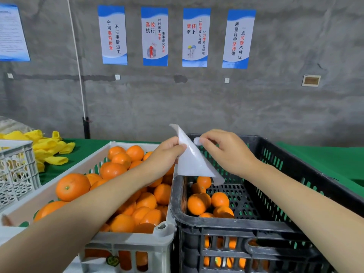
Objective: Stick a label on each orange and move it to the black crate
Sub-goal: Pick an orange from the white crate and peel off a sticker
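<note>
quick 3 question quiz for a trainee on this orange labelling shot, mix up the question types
1. True or false: the left hand holds the label sheet above the crates.
2. Which crate holds more oranges? A) white crate B) black crate C) equal
3. Fill in: the right hand pinches a small white ____ beside the sheet.
Key: 1 true; 2 A; 3 label
</note>
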